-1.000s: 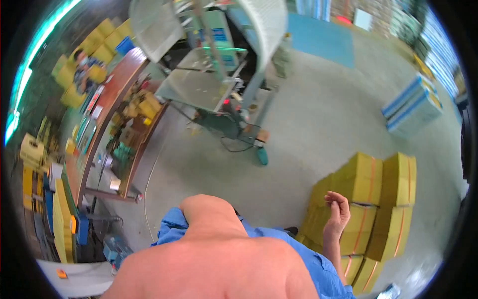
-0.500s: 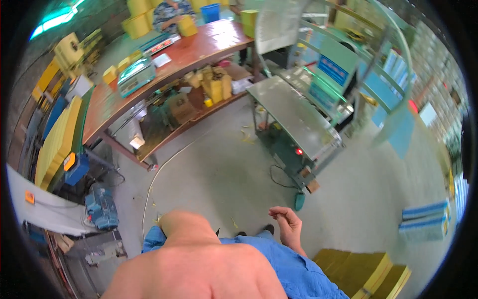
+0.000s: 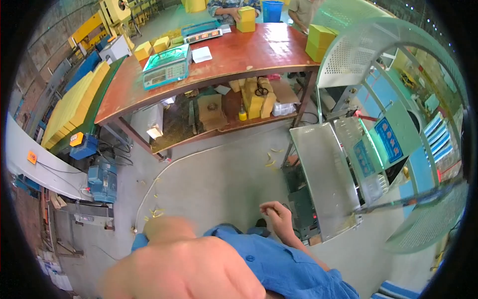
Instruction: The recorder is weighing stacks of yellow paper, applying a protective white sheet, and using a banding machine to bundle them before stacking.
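My left hand (image 3: pixel 184 264) is raised very close to the camera, so it looms large and blurred at the lower edge. Its back and knuckles show, while the fingers are out of the picture. The left wrist runs back to a blue sleeve (image 3: pixel 140 242). Lower right of the middle, my right hand (image 3: pixel 277 215) hangs over the floor beside my blue shirt (image 3: pixel 279 259). Its fingers curl loosely inward, and nothing shows in them. Nearest to it is a machine with a flat metal top (image 3: pixel 326 169), which it does not visibly touch.
Ahead stands a red-topped table (image 3: pixel 269 47) with a weighing scale (image 3: pixel 167 74) and yellow blocks (image 3: pixel 246 20). Behind it, a co-worker's hand (image 3: pixel 233 15) is at one block. A blue motor (image 3: pixel 102 182) stands at left. A hose (image 3: pixel 154 182) crosses the floor; a mesh guard (image 3: pixel 348 60) rises at right.
The view has swung right and levelled, bringing the table and metal-topped machine more fully in. The yellow stack at lower right has left the picture. Both hands keep much the same pose.
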`<action>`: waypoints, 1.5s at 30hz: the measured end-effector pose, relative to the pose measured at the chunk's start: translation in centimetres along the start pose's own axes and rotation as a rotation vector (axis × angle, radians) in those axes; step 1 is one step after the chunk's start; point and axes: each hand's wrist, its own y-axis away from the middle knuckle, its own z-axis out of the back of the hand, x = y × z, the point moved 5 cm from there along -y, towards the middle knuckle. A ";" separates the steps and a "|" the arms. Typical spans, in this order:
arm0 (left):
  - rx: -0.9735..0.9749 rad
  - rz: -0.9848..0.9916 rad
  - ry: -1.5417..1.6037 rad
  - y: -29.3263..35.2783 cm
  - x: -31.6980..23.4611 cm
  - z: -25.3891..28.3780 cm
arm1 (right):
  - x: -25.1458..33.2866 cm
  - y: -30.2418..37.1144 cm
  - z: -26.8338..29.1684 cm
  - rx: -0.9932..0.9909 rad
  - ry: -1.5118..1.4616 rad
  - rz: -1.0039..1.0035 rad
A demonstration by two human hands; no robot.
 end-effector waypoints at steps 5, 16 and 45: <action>0.295 0.694 -0.148 2.2 3.3 14.2 | 1.1 -10.5 0.3 0.091 0.077 -0.007; -0.194 1.485 -1.436 15.5 -4.3 55.0 | -3.5 -29.3 -11.7 0.228 -0.042 -0.291; 0.751 1.581 -1.888 0.4 24.1 95.2 | 11.3 -74.4 -9.4 0.559 -0.341 -0.239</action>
